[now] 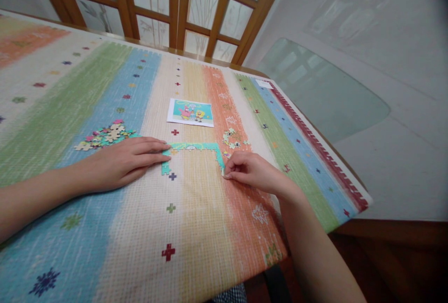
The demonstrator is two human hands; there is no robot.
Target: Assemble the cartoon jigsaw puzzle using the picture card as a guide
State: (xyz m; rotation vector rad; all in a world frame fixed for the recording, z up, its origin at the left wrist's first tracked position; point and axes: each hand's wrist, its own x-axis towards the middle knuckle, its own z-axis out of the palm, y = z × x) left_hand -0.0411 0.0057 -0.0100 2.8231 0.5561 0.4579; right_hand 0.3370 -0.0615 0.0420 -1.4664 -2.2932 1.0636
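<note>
A partly joined teal puzzle border (pixel 194 147) lies on the striped tablecloth (pixel 196 228). My left hand (pixel 122 160) rests flat on the cloth, fingers stretched out, fingertips touching the border's left corner. My right hand (pixel 250 170) is pinched on a small puzzle piece (pixel 223 172) at the lower end of the border's right side. A reference picture (pixel 191 112) with cartoon figures lies just beyond the border.
A pile of loose puzzle pieces (pixel 105 136) sits left of my left hand. A few more loose pieces (pixel 233 138) lie right of the border. The table's right edge (pixel 325 153) drops to a white floor; wooden-framed glass doors (pixel 182 9) stand behind.
</note>
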